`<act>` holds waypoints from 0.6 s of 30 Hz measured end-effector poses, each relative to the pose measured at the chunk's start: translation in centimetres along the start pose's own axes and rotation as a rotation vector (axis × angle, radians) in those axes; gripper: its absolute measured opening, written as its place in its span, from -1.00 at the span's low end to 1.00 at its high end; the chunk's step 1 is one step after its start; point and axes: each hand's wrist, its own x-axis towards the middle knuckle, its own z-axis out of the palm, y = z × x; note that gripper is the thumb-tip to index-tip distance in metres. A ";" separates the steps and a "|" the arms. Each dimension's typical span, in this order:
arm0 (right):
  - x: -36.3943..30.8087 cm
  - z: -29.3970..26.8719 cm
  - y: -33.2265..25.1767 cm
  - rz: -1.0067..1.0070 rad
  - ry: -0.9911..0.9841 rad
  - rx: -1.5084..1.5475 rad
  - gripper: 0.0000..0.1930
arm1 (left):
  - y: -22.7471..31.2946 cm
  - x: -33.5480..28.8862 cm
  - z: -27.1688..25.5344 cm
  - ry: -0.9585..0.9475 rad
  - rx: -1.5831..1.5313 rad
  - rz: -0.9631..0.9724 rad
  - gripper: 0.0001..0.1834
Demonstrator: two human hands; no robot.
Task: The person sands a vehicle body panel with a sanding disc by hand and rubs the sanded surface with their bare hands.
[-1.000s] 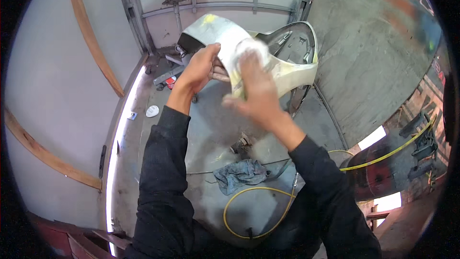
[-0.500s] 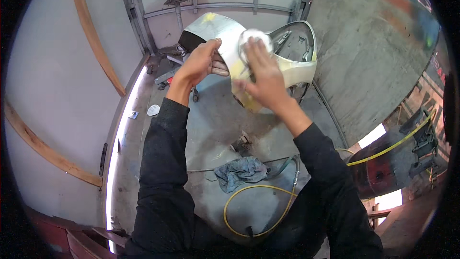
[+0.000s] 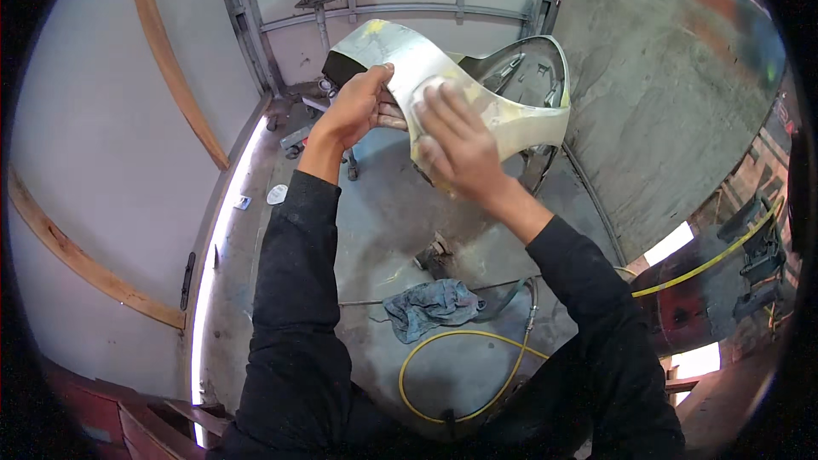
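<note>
A curved painted body panel (image 3: 407, 49), silvery white with yellow filler-like patches and a large opening at its right end, is raised above the floor in front of me. My left hand (image 3: 360, 109) grips its near left edge, thumb on top and fingers curled underneath. On the panel's middle, my right hand (image 3: 463, 140) presses a round white pad (image 3: 429, 85), which looks like a sanding disc. The fingers cover most of the pad, and slight motion blur softens them. Whatever supports the panel from below is mostly hidden.
A crumpled blue-grey rag (image 3: 430, 307) and a looped yellow hose (image 3: 405, 375) lie on the floor near me. Beyond the rag is a dark tool-like object (image 3: 436, 255). A dark red tank-like machine (image 3: 682, 315) stands right. A white wall (image 3: 94, 162) rises left; a large board (image 3: 656, 111) leans right.
My right hand has slid the white pad left and slightly nearer across the panel. My left hand keeps its grip on the edge.
</note>
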 end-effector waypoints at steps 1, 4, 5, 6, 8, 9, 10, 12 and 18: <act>-0.3 -0.1 -1.2 -0.062 -0.043 0.014 -0.46 | -0.3 0.1 -0.6 0.003 -0.001 -0.003 -0.51; 0.3 -1.2 -0.3 -0.042 -0.150 0.039 -0.41 | -0.5 0.2 -1.5 -0.042 -0.042 0.002 -0.51; 0.5 -1.2 0.3 0.077 -0.083 0.037 -0.37 | -0.1 -0.1 -0.9 -0.054 -0.002 -0.004 -0.52; 0.8 -1.3 0.9 0.079 -0.083 0.028 -0.37 | 0.2 -0.1 -0.4 -0.065 0.037 -0.010 -0.53; 1.3 -1.4 0.6 0.163 0.003 0.014 -0.38 | 0.1 0.1 -0.1 -0.048 0.021 -0.007 -0.54; 1.2 -1.6 -0.1 0.097 -0.009 0.043 -0.38 | 0.1 0.0 0.0 -0.036 0.007 0.001 -0.54; 0.9 -1.6 -0.4 0.098 -0.008 0.045 -0.38 | -0.1 0.0 -0.2 -0.035 0.009 -0.001 -0.54; 0.3 -1.7 -0.6 -0.107 -0.174 0.131 -0.35 | -0.4 -0.3 -0.4 0.015 -0.006 0.029 -0.54; 1.3 -1.8 1.6 0.151 0.041 -0.040 -0.45 | 0.3 -0.3 0.2 -0.054 0.075 -0.018 -0.54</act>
